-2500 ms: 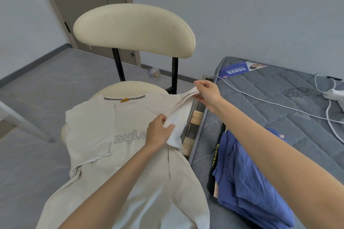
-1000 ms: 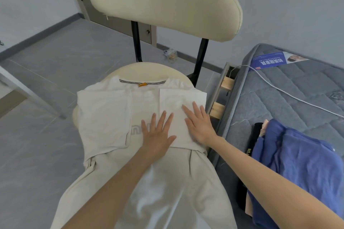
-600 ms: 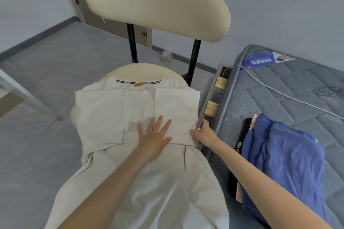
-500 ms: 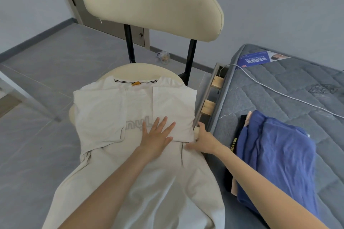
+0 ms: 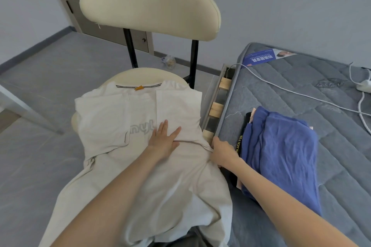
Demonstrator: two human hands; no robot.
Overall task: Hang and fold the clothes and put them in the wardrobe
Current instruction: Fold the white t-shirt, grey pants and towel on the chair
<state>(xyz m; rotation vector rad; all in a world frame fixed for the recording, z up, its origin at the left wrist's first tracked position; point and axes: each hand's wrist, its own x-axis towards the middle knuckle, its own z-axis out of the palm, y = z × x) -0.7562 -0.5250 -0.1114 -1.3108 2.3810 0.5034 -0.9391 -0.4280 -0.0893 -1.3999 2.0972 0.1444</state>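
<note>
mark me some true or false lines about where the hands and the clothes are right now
1. The left hand lies flat on the cream t-shirt. True.
2. The cream t-shirt hangs from a hanger. False: it lies spread over the chair seat, with its lower part trailing off the front.
3. The right hand is lifting the blue clothes. False: its grip is on the t-shirt's right edge, beside the blue pile.
4. The blue clothes lie on the mattress. True.
</note>
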